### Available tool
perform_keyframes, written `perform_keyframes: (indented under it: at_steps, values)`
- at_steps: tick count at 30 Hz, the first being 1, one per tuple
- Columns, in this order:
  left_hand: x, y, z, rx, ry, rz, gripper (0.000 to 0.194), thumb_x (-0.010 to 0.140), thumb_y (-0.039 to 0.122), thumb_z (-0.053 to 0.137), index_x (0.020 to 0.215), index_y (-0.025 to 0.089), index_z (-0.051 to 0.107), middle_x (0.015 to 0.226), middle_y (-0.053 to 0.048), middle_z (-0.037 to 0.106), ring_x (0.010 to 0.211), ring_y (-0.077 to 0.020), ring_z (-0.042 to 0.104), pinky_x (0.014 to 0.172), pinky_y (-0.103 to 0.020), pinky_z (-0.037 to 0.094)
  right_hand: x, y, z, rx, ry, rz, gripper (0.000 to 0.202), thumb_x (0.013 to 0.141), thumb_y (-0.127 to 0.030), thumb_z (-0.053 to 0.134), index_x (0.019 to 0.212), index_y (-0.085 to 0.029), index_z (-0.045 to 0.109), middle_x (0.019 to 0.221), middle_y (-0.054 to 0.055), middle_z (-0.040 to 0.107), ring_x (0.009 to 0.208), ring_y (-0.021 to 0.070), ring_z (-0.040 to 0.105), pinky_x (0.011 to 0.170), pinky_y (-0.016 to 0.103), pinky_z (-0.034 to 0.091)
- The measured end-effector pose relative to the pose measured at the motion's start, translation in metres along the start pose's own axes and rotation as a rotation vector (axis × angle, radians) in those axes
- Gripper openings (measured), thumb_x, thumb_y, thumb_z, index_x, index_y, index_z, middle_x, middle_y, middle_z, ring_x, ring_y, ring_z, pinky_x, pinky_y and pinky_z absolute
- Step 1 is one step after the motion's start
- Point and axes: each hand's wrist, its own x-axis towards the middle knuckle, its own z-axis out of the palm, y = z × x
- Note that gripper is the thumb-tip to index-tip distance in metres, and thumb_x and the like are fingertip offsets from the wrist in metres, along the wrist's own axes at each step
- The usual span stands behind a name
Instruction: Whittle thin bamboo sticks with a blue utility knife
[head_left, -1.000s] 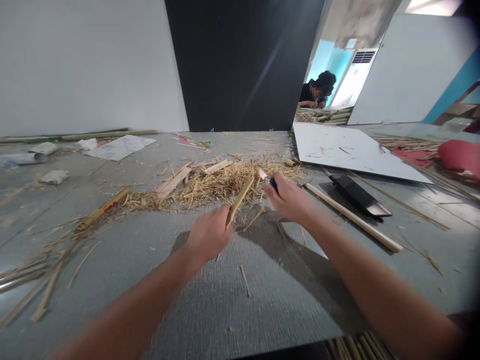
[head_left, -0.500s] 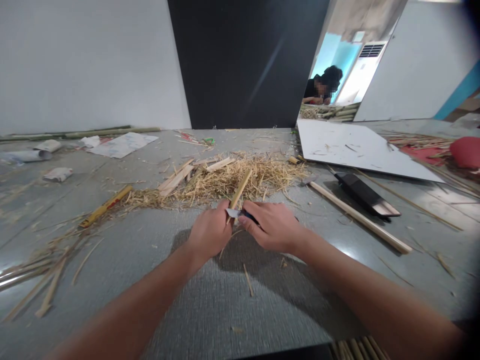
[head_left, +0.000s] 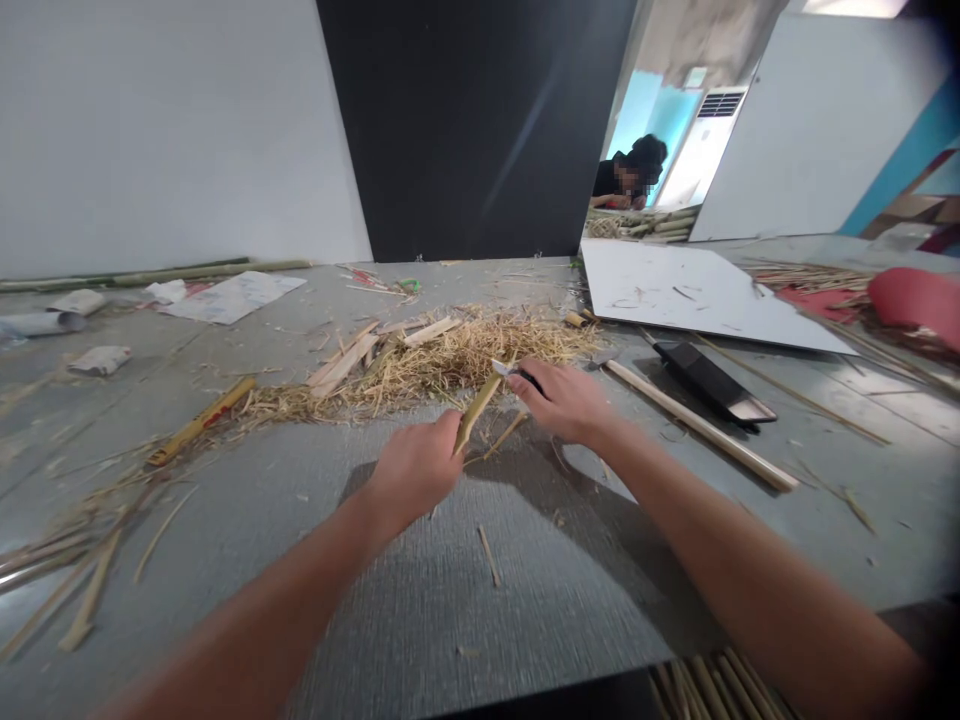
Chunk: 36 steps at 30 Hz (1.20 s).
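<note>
My left hand (head_left: 420, 462) is closed round the near end of a short bamboo strip (head_left: 478, 405), which points up and away from me. A knife (head_left: 517, 374) is in my right hand (head_left: 568, 402), its fingers wrapped round the dark handle and its bright blade across the strip's far end. From the strip a thin shaving (head_left: 504, 436) hangs down between the hands. Just behind both hands spreads a heap of shavings (head_left: 450, 365) with some flat wood pieces (head_left: 346, 362) on its left part.
A yellow tool (head_left: 202, 420) and thin strips lie at left. On the right are a pale stick (head_left: 701, 427), a black case (head_left: 709, 382) and a white board (head_left: 694, 290). Bundled sticks (head_left: 720, 688) show at the bottom edge. A person (head_left: 634, 175) is far back.
My right hand has moved up and away with the knife, from beside my left hand to the strip's far end. A curled shaving now shows beside the strip. The view has shifted slightly.
</note>
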Motion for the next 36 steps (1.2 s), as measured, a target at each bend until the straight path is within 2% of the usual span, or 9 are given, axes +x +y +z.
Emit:
perform_keyframes:
  at_steps: [4, 7, 10, 13, 15, 19, 24, 30, 36]
  values:
    - [-0.002, -0.004, 0.001, -0.041, 0.048, 0.027, 0.036, 0.096, 0.04, 0.024, 0.105, 0.019, 0.052, 0.08, -0.007, 0.067, 0.068, -0.0223, 0.063, 0.06, -0.032, 0.037, 0.009, 0.04, -0.003, -0.026, 0.061, 0.269, 0.05, 0.097, -0.053, 0.021, 0.095, -0.02, 0.058, 0.087, 0.011, 0.066, 0.075, 0.0246, 0.056, 0.057, 0.03, 0.027]
    - [-0.002, -0.005, 0.002, -0.083, 0.081, 0.02, 0.037, 0.097, 0.041, 0.023, 0.101, 0.019, 0.053, 0.076, -0.005, 0.066, 0.067, -0.021, 0.062, 0.059, -0.03, 0.035, 0.011, 0.055, -0.007, -0.052, 0.106, 0.341, 0.051, 0.097, -0.051, 0.019, 0.094, -0.018, 0.057, 0.087, 0.014, 0.065, 0.076, 0.0267, 0.057, 0.056, 0.03, 0.025]
    - [0.0, -0.006, 0.003, -0.118, 0.097, -0.01, 0.036, 0.096, 0.041, 0.025, 0.096, 0.02, 0.054, 0.075, -0.005, 0.065, 0.068, -0.0204, 0.062, 0.059, -0.03, 0.035, 0.005, 0.032, -0.007, -0.033, 0.13, 0.217, 0.048, 0.098, -0.05, 0.019, 0.093, -0.018, 0.055, 0.079, 0.011, 0.064, 0.069, 0.0236, 0.056, 0.054, 0.03, 0.023]
    - [0.002, -0.007, 0.005, -0.144, 0.12, -0.038, 0.037, 0.096, 0.041, 0.025, 0.097, 0.02, 0.055, 0.078, -0.006, 0.067, 0.07, -0.0211, 0.063, 0.06, -0.03, 0.036, -0.009, -0.011, -0.002, 0.014, 0.032, -0.077, 0.043, 0.099, -0.049, 0.022, 0.094, -0.019, 0.052, 0.077, 0.007, 0.064, 0.064, 0.0193, 0.054, 0.053, 0.03, 0.022]
    - [0.002, -0.008, 0.006, -0.146, 0.127, -0.054, 0.037, 0.096, 0.041, 0.025, 0.099, 0.019, 0.055, 0.081, -0.007, 0.068, 0.071, -0.0223, 0.063, 0.06, -0.03, 0.036, -0.02, -0.036, 0.002, 0.031, -0.021, -0.197, 0.039, 0.099, -0.047, 0.024, 0.097, -0.019, 0.051, 0.081, 0.007, 0.065, 0.066, 0.0185, 0.055, 0.055, 0.03, 0.022]
    - [0.002, -0.008, 0.006, -0.128, 0.121, -0.055, 0.029, 0.094, 0.034, 0.03, 0.103, 0.021, 0.054, 0.087, -0.008, 0.069, 0.076, -0.024, 0.065, 0.061, -0.031, 0.036, -0.031, -0.055, 0.007, 0.022, -0.075, -0.296, 0.038, 0.098, -0.048, 0.026, 0.098, -0.019, 0.051, 0.085, 0.007, 0.067, 0.067, 0.0184, 0.057, 0.055, 0.031, 0.019]
    - [0.002, -0.007, 0.005, -0.121, 0.14, -0.054, 0.031, 0.096, 0.037, 0.028, 0.098, 0.02, 0.053, 0.083, -0.008, 0.069, 0.074, -0.0237, 0.065, 0.06, -0.03, 0.036, -0.026, -0.044, 0.004, -0.063, -0.057, -0.227, 0.04, 0.097, -0.051, 0.027, 0.099, -0.019, 0.052, 0.083, 0.007, 0.067, 0.065, 0.0192, 0.057, 0.054, 0.032, 0.017]
    - [0.002, -0.004, 0.0, -0.081, 0.117, -0.017, 0.036, 0.097, 0.039, 0.024, 0.101, 0.019, 0.054, 0.085, -0.009, 0.069, 0.074, -0.0241, 0.065, 0.061, -0.032, 0.038, -0.015, -0.03, 0.002, -0.03, 0.001, -0.156, 0.044, 0.097, -0.052, 0.024, 0.096, -0.019, 0.053, 0.082, 0.008, 0.066, 0.068, 0.0203, 0.056, 0.056, 0.031, 0.022]
    - [-0.006, 0.003, -0.004, -0.004, 0.065, 0.027, 0.035, 0.096, 0.04, 0.028, 0.11, 0.019, 0.052, 0.079, -0.009, 0.069, 0.07, -0.0245, 0.065, 0.063, -0.034, 0.04, 0.008, 0.028, 0.0, 0.012, 0.076, 0.214, 0.05, 0.097, -0.053, 0.02, 0.087, -0.02, 0.056, 0.078, 0.009, 0.064, 0.07, 0.0224, 0.055, 0.055, 0.03, 0.024]
